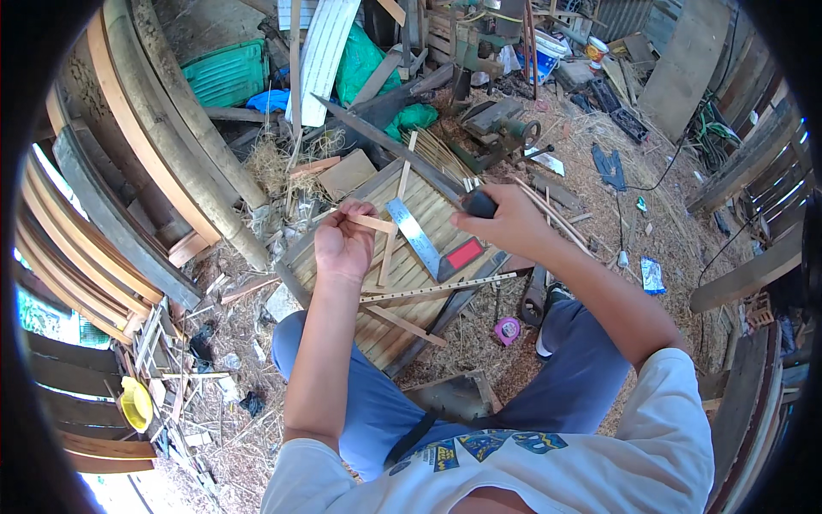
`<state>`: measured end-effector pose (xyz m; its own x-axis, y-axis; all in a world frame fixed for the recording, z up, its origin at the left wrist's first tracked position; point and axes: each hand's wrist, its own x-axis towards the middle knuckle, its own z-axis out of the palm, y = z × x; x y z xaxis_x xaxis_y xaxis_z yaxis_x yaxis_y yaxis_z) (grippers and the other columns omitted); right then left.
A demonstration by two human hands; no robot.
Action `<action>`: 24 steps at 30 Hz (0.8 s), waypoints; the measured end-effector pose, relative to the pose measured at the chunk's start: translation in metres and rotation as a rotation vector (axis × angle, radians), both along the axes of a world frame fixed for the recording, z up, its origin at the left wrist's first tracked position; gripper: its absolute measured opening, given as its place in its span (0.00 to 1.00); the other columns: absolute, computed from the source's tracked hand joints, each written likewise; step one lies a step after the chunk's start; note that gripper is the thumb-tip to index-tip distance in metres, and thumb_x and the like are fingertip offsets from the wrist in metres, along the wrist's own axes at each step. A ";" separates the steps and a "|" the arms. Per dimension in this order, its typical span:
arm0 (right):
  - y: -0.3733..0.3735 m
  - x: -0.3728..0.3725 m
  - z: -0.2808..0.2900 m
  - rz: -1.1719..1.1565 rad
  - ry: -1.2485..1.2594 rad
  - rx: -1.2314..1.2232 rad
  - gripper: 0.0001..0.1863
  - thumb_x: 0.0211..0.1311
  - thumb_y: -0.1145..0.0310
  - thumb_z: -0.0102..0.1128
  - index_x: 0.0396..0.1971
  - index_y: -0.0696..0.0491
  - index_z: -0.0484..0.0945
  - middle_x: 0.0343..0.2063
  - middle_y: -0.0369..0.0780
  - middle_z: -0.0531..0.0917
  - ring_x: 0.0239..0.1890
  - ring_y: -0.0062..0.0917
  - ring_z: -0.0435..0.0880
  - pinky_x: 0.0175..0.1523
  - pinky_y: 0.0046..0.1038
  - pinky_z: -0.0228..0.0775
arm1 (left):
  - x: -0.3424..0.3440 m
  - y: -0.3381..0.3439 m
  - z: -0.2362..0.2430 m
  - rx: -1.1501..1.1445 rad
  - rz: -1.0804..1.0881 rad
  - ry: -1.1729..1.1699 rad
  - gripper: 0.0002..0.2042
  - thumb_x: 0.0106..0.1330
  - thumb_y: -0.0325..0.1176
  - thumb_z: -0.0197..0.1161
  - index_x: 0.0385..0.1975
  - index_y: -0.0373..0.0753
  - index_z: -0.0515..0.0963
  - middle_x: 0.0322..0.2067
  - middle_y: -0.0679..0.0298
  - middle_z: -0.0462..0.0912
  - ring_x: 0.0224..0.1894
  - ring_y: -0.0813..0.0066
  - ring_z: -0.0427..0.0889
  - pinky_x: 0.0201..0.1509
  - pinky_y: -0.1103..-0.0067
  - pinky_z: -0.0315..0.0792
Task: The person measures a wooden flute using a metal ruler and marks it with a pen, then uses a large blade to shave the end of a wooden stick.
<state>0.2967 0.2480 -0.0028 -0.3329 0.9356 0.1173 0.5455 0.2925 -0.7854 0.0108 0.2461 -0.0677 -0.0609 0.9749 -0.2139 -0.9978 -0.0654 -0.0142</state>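
My left hand [345, 238], palm up and fingers curled, pinches a short thin wooden strip [372, 224]. Its far end meets or overlaps a longer upright strip [399, 195]; contact is unclear. Closed around a dark object with a rounded black end [479, 204] is my right hand [511, 221]; the rest of that object is hidden. Between the hands a try square with a metal blade [413, 237] and a red-and-dark stock lies on a slatted wooden work surface [368, 334]. A strip with a row of dark marks [438, 289] crosses the near side.
On the debris-strewn ground sits a pink tape measure [507, 331], right of the work surface. A metal vise-like machine [505, 128] stands beyond it. Long planks [154, 128] lean at the left, near a yellow bowl [136, 403]. A dark cable [664, 184] trails at the right.
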 end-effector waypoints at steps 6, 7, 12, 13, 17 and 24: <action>-0.013 -0.019 -0.005 0.059 0.163 -0.127 0.22 0.59 0.55 0.80 0.38 0.59 0.85 0.28 0.38 0.86 0.31 0.20 0.81 0.39 0.30 0.75 | -0.001 0.004 -0.010 -0.018 -0.037 0.055 0.06 0.75 0.22 0.40 0.34 0.32 0.62 0.32 0.58 0.67 0.34 0.65 0.66 0.47 0.67 0.69; -0.014 -0.020 -0.003 0.055 0.163 -0.127 0.22 0.59 0.55 0.80 0.38 0.59 0.85 0.28 0.38 0.86 0.31 0.20 0.81 0.39 0.30 0.75 | 0.000 0.005 -0.011 -0.018 -0.040 0.056 0.06 0.75 0.22 0.40 0.34 0.32 0.62 0.32 0.58 0.67 0.34 0.65 0.66 0.47 0.67 0.69; -0.020 -0.025 0.009 0.042 0.168 -0.217 0.23 0.55 0.52 0.86 0.33 0.54 0.84 0.26 0.30 0.80 0.29 0.15 0.76 0.34 0.25 0.69 | 0.005 0.003 -0.011 -0.044 -0.036 0.029 0.07 0.74 0.22 0.41 0.31 0.33 0.63 0.30 0.58 0.66 0.33 0.65 0.66 0.46 0.67 0.70; -0.020 -0.025 0.010 0.037 0.167 -0.217 0.23 0.55 0.52 0.86 0.33 0.54 0.84 0.26 0.30 0.80 0.29 0.15 0.76 0.34 0.25 0.69 | 0.007 0.002 -0.009 -0.044 -0.041 0.027 0.07 0.74 0.22 0.41 0.31 0.33 0.63 0.30 0.58 0.66 0.33 0.65 0.66 0.46 0.67 0.70; -0.024 -0.028 0.010 0.018 0.174 -0.224 0.27 0.52 0.47 0.87 0.31 0.54 0.82 0.24 0.31 0.80 0.25 0.16 0.76 0.29 0.26 0.69 | 0.010 0.000 -0.008 -0.022 -0.076 0.028 0.07 0.74 0.22 0.42 0.31 0.33 0.63 0.30 0.58 0.67 0.33 0.65 0.67 0.46 0.67 0.71; -0.015 -0.037 0.001 -0.024 0.098 -0.217 0.30 0.53 0.44 0.85 0.32 0.56 0.81 0.24 0.35 0.82 0.21 0.18 0.77 0.26 0.29 0.70 | 0.008 0.003 -0.010 -0.112 0.026 0.317 0.11 0.78 0.26 0.39 0.32 0.36 0.66 0.30 0.61 0.69 0.34 0.67 0.69 0.48 0.66 0.72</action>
